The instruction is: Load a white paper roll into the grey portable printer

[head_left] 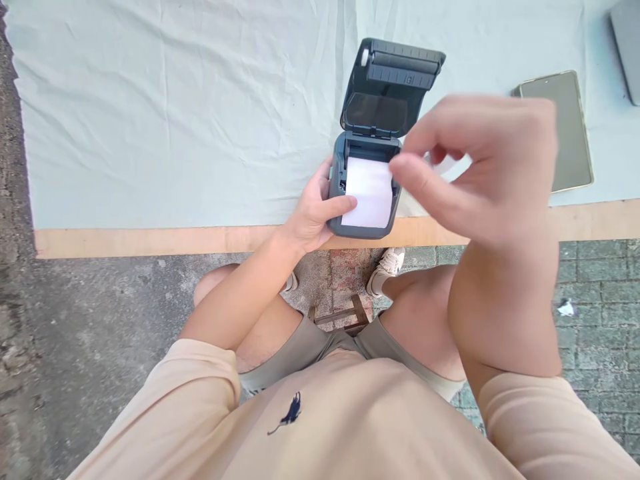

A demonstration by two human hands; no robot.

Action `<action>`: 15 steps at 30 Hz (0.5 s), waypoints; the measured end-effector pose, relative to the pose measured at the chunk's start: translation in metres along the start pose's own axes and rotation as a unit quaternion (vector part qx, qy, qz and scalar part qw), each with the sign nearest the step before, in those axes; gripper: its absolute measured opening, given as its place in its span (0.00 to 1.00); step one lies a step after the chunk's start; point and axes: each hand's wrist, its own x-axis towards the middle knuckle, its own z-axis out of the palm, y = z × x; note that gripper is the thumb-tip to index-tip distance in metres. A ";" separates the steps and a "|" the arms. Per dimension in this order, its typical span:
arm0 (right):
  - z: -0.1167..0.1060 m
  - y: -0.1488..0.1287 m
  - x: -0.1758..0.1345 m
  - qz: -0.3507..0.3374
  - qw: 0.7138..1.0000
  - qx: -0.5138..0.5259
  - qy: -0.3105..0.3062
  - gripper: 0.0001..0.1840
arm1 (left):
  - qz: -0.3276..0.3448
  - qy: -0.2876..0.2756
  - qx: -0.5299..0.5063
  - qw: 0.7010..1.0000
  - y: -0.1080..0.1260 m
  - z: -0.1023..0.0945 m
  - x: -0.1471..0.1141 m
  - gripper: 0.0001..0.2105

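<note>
Dark printer [373, 133] is standing lid-up, upper centre, white paper [370, 190] lying inside | left hand [316, 210] is wrapping its side, thumb overlapping paper | blurred right hand [493, 163] is hovering half-curled alongside, any hold I can't tell | phone [567, 133] is lying upper right

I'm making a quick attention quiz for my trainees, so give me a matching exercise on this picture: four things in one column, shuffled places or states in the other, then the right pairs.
Things:
1. White paper
2. Lid
3. Phone
4. Left hand

Places or states:
A. Gripping the dark device
B. Lying on the pale cloth
C. Sitting in the open compartment
D. Swung open on its hinge

Right pairs: 1-C, 2-D, 3-B, 4-A
</note>
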 end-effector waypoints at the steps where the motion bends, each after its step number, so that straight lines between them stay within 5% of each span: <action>1: 0.000 0.000 0.000 0.008 0.997 -0.001 0.080 0.14 | -0.002 -0.001 0.011 1.000 0.000 0.000 0.000 0.24; 4: 0.004 0.001 0.002 0.066 0.973 -0.024 0.222 0.05 | -0.006 -0.009 0.028 1.000 -0.001 0.000 -0.002 0.28; 15: 0.003 0.006 0.001 0.093 0.991 -0.015 0.099 0.05 | -0.005 -0.007 0.040 0.999 0.003 0.002 -0.004 0.32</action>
